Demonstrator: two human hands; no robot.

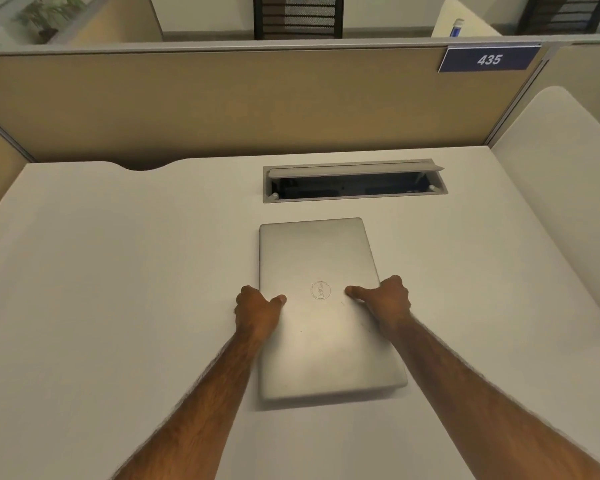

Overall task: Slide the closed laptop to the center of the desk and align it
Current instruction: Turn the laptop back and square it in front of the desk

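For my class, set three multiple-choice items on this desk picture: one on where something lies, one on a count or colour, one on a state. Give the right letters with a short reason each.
1. Where is the cable hatch relative to the laptop?
A. beyond its far edge
B. under it
C. beside its near edge

2. How many hands touch the laptop?
A. none
B. one
C. two

3. What state is the laptop in?
A. open
B. closed
C. standing on edge

Answers:
1 A, the hatch sits in the desk past the laptop's far edge.
2 C, the left hand and right hand grip opposite sides.
3 B, its lid lies flat, logo up.
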